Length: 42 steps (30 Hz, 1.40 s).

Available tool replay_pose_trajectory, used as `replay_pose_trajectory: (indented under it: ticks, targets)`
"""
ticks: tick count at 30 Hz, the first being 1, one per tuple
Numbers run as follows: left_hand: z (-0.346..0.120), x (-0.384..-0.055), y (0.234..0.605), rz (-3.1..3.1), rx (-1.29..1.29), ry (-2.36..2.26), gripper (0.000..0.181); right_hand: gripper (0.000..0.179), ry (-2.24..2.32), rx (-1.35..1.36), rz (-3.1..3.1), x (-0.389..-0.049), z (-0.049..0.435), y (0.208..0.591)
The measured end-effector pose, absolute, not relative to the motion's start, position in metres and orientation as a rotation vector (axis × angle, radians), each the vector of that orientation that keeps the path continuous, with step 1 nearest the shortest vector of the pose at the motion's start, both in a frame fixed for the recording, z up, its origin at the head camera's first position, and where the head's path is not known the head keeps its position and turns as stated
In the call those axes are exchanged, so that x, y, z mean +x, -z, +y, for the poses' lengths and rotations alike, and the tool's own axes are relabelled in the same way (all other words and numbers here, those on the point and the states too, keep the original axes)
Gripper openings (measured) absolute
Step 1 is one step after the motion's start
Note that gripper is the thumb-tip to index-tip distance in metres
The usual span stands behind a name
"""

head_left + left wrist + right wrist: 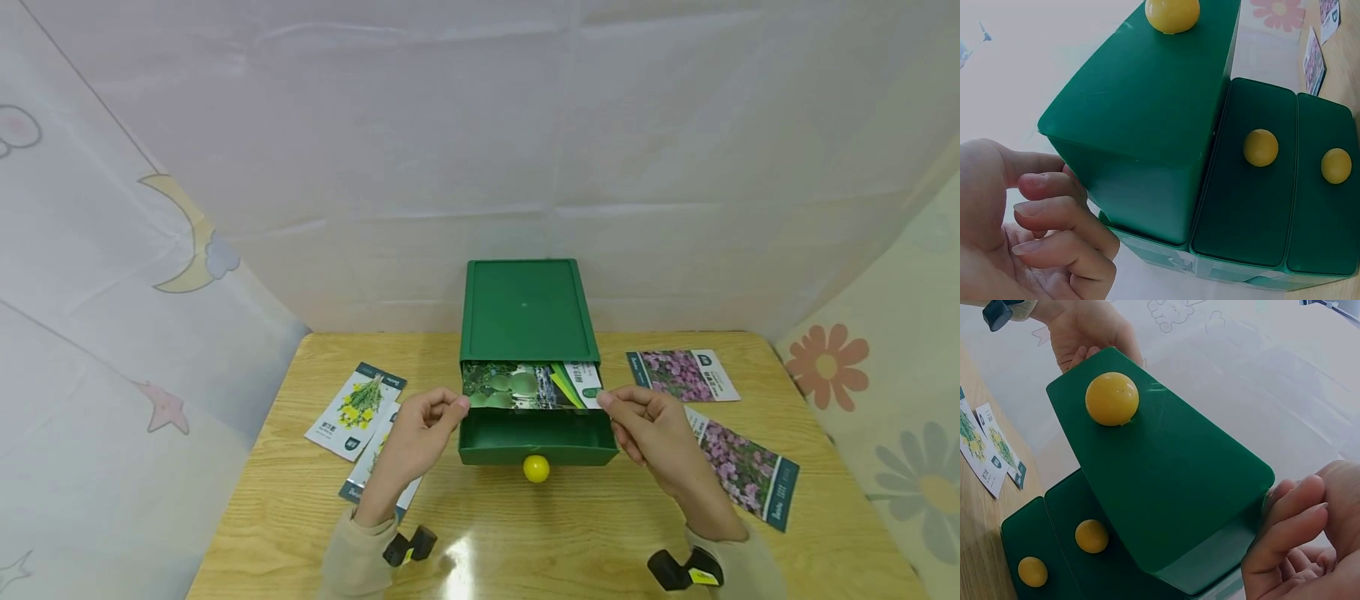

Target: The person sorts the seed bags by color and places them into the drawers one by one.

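Observation:
A green three-drawer cabinet has its top drawer pulled out, with a yellow round knob on its front. Across the rear of that drawer lies a seed packet picturing round green fruit, its back part under the cabinet top. My left hand pinches the packet's left front corner between thumb and fingers. At the opposite corner, my right hand pinches it too, thumb on top. Both wrist views show curled fingers beside the drawer walls, which hide the packet there.
On the wooden table, two yellow-flower packets, one upper and one lower, lie left of the cabinet. Two pink-flower packets, one rear and one front, lie right. A pale curtain hangs behind. Two lower drawers are closed.

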<state>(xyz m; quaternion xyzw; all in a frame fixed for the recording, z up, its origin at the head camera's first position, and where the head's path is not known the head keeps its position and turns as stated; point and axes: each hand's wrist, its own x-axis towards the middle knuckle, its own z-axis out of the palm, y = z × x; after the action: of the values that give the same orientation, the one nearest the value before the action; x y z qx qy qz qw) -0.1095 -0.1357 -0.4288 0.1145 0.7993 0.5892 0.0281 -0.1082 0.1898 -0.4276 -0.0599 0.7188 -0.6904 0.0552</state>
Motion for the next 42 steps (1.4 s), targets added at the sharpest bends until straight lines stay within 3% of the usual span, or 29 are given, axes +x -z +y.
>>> replay_pose_trajectory:
  ticks: [25,34,42]
  targets:
    - [-0.133,-0.118,0.429,2.515,0.387,-1.803,0.037,0.041,2.203,-0.228,2.127,-0.111,0.187,0.433]
    - [-0.127,-0.104,0.396,2.52,0.419,-1.792,0.033,0.038,2.232,-0.315,2.081,-0.112,0.189,0.434]
    - [-0.129,-0.108,0.407,2.525,0.406,-1.778,0.035,0.04,2.206,-0.278,2.13,-0.108,0.188,0.432]
